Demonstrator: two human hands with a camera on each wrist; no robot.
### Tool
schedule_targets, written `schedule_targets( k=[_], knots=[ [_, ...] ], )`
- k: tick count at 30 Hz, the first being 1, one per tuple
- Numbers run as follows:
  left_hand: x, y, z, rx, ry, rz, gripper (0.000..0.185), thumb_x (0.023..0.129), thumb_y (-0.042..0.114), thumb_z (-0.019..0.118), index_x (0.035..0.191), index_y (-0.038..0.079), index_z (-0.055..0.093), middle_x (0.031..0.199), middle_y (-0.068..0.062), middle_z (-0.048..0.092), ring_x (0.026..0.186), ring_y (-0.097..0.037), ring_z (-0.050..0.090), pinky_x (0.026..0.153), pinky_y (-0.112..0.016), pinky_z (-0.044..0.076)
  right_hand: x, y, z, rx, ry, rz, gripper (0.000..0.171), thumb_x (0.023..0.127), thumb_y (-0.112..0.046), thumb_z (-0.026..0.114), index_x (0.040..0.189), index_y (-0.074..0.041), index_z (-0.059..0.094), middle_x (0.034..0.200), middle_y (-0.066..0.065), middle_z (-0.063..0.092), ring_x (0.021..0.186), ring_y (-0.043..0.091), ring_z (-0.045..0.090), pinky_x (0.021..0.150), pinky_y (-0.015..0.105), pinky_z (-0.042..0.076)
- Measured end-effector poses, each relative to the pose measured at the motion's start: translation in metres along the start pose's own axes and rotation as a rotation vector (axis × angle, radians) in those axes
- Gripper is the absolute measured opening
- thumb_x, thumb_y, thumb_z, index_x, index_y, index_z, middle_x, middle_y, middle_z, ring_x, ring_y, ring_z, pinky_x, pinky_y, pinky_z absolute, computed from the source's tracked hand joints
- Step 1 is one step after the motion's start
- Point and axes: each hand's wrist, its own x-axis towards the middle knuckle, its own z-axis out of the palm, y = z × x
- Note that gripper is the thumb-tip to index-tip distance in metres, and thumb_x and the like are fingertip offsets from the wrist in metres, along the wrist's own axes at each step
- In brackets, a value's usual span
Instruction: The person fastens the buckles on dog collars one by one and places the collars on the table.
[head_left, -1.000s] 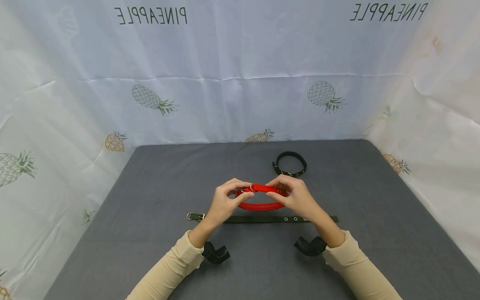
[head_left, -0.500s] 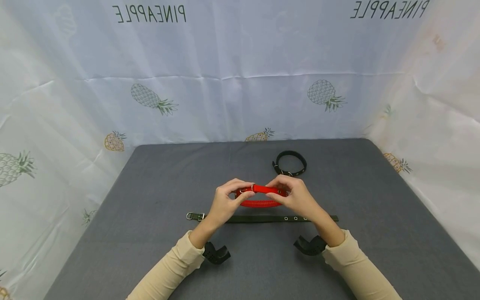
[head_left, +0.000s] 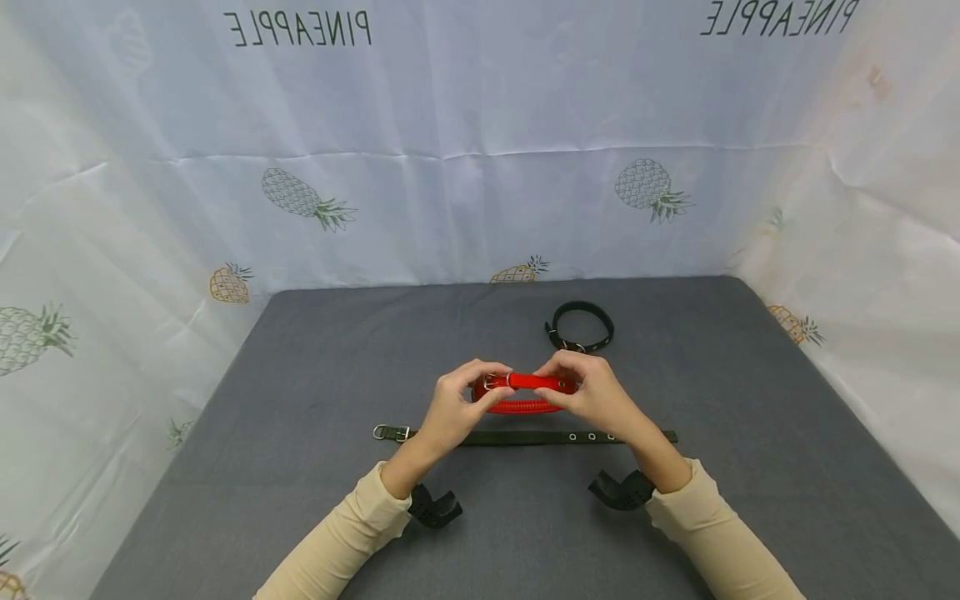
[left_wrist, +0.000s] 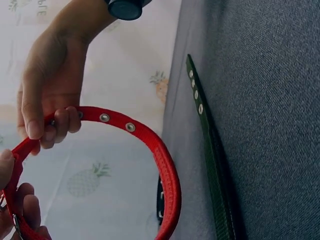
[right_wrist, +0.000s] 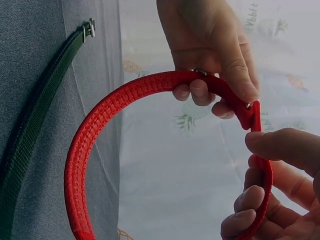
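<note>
A red collar [head_left: 525, 406] bent into a loop hangs just above the grey table [head_left: 300, 375], held between both hands. My left hand [head_left: 489, 387] pinches the buckle end, where a metal ring shows. My right hand [head_left: 553, 382] pinches the strap end beside it. In the left wrist view the red collar [left_wrist: 160, 150] curves down from the right hand's fingers [left_wrist: 45, 130], with eyelets showing. In the right wrist view the red collar [right_wrist: 95, 135] arcs from the left hand's fingers [right_wrist: 200, 90] to the right hand's fingers [right_wrist: 280, 150].
A dark green strap [head_left: 525, 437] lies flat on the table just nearer than my hands, its metal buckle [head_left: 390, 432] at the left. A black collar [head_left: 579, 327], fastened in a ring, lies farther back. Pineapple-printed sheets [head_left: 480, 167] wall the table.
My left hand has shifted slightly right toward the right hand. The red loop looks a little flatter. The other collars have not moved.
</note>
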Motion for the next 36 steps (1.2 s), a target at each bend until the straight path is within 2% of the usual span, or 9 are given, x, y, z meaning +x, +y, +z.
schedule_targets(
  k=[6, 15, 23, 28, 36],
  knots=[
    [0.0007, 0.0006, -0.0003, 0.048, -0.019, 0.029, 0.021, 0.083, 0.01, 0.074, 0.103, 0.006, 0.07, 0.078, -0.006, 0.064, 0.059, -0.003, 0.043, 0.052, -0.019, 0.043, -0.0001, 0.0007, 0.0001, 0.008, -0.017, 0.011, 0.012, 0.08, -0.001, 0.075, 0.089, -0.003, 0.068, 0.085, 0.013, 0.069, 0.064, -0.001, 0.056, 0.056, 0.019, 0.05],
    [0.0011, -0.0004, -0.0017, 0.107, -0.066, 0.01, 0.023, 0.081, 0.013, 0.076, 0.102, 0.007, 0.069, 0.083, -0.006, 0.067, 0.059, -0.001, 0.043, 0.052, -0.017, 0.044, -0.0006, 0.0, 0.0002, 0.003, -0.016, 0.027, 0.012, 0.079, 0.001, 0.075, 0.088, -0.001, 0.067, 0.084, 0.015, 0.069, 0.06, -0.002, 0.053, 0.054, 0.018, 0.049],
    [0.0016, 0.0005, -0.0014, 0.117, -0.074, 0.01, 0.022, 0.079, 0.014, 0.077, 0.1, 0.007, 0.071, 0.079, -0.005, 0.065, 0.058, -0.002, 0.043, 0.051, -0.018, 0.043, -0.0014, -0.0016, 0.0012, -0.017, -0.017, 0.061, 0.009, 0.078, 0.001, 0.076, 0.082, 0.0, 0.067, 0.08, 0.015, 0.07, 0.056, -0.001, 0.051, 0.052, 0.017, 0.047],
    [0.001, 0.001, -0.0003, 0.141, -0.084, 0.026, 0.023, 0.08, 0.013, 0.077, 0.101, 0.007, 0.072, 0.08, -0.005, 0.066, 0.059, -0.003, 0.044, 0.052, -0.016, 0.043, -0.0025, -0.0004, 0.0015, -0.014, 0.003, 0.089, 0.01, 0.074, 0.006, 0.074, 0.08, 0.001, 0.068, 0.078, 0.016, 0.071, 0.056, -0.002, 0.051, 0.053, 0.017, 0.049],
    [0.0016, 0.0021, -0.0008, 0.146, -0.078, 0.029, 0.024, 0.079, 0.014, 0.078, 0.101, 0.007, 0.072, 0.081, -0.005, 0.066, 0.06, -0.002, 0.044, 0.052, -0.016, 0.044, -0.0027, 0.0006, 0.0018, 0.002, 0.008, 0.104, 0.01, 0.075, 0.005, 0.076, 0.079, 0.0, 0.068, 0.079, 0.016, 0.071, 0.055, -0.001, 0.05, 0.051, 0.017, 0.047]
  ],
)
